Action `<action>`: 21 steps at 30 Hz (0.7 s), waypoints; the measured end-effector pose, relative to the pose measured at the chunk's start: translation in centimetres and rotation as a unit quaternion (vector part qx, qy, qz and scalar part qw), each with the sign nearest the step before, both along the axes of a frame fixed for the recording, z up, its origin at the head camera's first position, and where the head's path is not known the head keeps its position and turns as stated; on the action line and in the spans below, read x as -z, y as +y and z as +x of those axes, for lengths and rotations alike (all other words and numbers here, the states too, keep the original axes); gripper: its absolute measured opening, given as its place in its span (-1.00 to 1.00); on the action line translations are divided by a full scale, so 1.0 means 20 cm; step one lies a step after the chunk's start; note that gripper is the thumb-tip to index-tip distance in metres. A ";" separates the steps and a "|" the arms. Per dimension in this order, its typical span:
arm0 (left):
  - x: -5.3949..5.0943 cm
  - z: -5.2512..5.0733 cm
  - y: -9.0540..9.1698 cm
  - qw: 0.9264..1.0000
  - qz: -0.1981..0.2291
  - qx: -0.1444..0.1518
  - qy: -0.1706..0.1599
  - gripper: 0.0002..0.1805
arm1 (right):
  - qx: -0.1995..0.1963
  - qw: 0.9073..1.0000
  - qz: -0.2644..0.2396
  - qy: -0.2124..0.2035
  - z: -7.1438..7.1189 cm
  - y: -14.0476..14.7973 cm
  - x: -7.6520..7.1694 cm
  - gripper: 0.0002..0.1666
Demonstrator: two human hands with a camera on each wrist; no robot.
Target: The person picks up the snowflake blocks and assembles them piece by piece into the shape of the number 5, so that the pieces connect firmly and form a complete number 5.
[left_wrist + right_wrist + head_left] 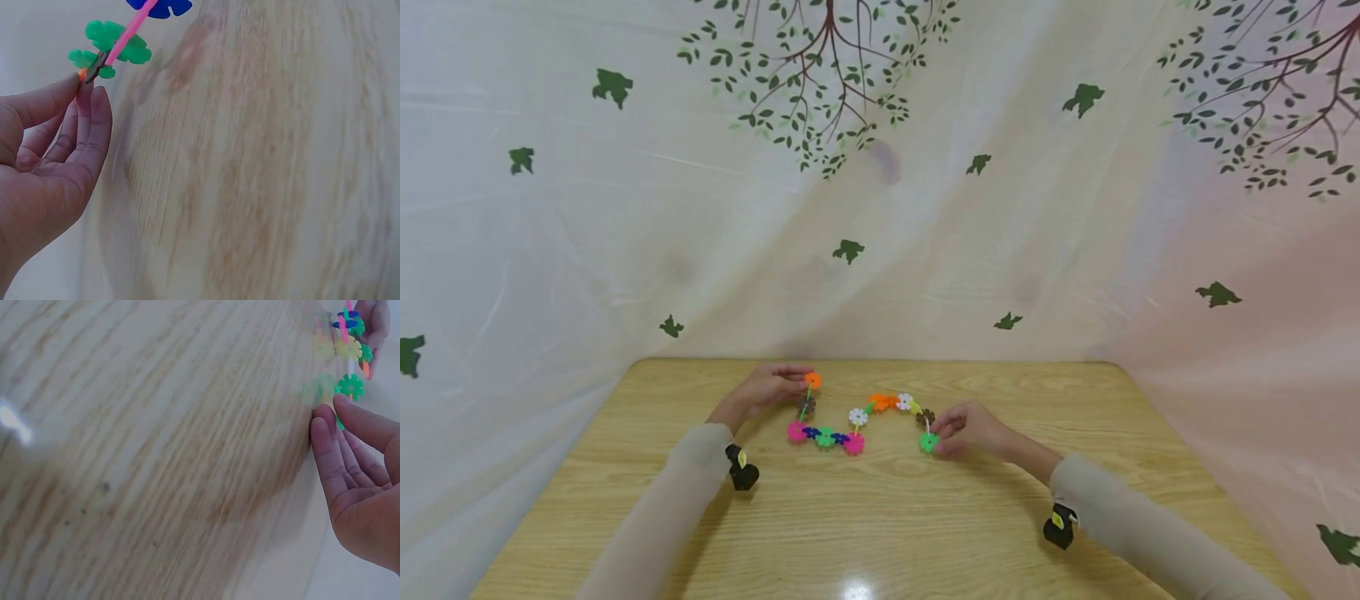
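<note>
A chain of flower-shaped plastic interlocking discs (825,437) in pink, blue, green, white, orange, yellow and brown winds across the table. At its left end my left hand (767,387) pinches the orange disc (813,380) between thumb and fingers. The right hand (973,428) pinches the green disc (929,442) at the other end. In the left wrist view, only a sliver of orange shows at the fingertips, with a green disc (130,49) just beyond. Part of the held green disc is hidden by the thumb and fingers in the right wrist view.
The wooden table (865,517) reaches back to a pale curtain (760,275) printed with leaves and branches. Black wrist cameras (743,471) hang below both sleeves. A bright light reflection lies near the table's front.
</note>
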State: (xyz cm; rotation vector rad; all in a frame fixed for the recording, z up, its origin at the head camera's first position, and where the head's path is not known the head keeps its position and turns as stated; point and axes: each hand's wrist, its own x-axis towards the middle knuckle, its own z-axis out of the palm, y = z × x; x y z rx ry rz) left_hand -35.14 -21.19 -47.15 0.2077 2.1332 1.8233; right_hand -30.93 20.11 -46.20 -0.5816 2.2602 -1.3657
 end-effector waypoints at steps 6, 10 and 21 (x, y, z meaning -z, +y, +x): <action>0.00 -0.01 0.01 1.000 -0.002 -0.005 -0.001 -0.48 | -0.007 1.000 -0.009 -0.006 0.02 -0.01 0.02 -0.69; 0.01 -0.03 0.02 1.000 -0.008 0.002 0.009 -0.48 | -0.012 1.000 -0.013 -0.013 0.03 -0.02 0.02 -0.71; 0.03 -0.05 0.05 0.999 -0.013 0.007 0.031 -0.49 | -0.018 1.000 -0.011 -0.016 0.07 -0.05 0.00 -0.73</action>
